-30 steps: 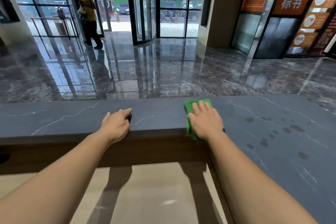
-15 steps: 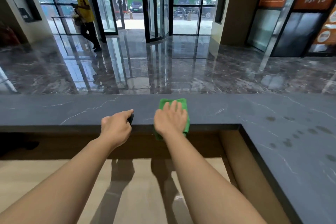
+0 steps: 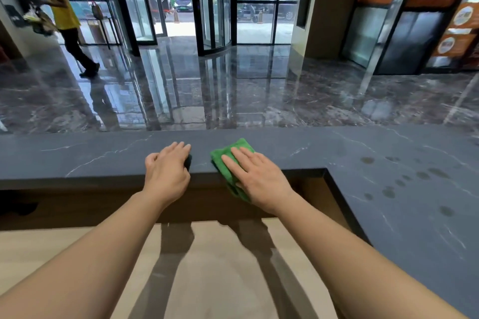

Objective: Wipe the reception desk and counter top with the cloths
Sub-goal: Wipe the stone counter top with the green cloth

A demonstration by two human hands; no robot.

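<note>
Right hand (image 3: 259, 176) lay flat, fingers straight and spread, on the green cloth (image 3: 228, 160). The cloth sat at the near edge of the dark tabletop (image 3: 77, 155), its lower end hanging over that edge and partly hidden under the palm. Just left of the green cloth, the left hand (image 3: 167, 173) rested with fingers nearly straight over a dark thing (image 3: 188, 161), almost wholly covered and too hidden to name; well right of the green cloth, dark spots (image 3: 388, 190) dotted the tabletop's side wing, which the frame cut off.
</note>
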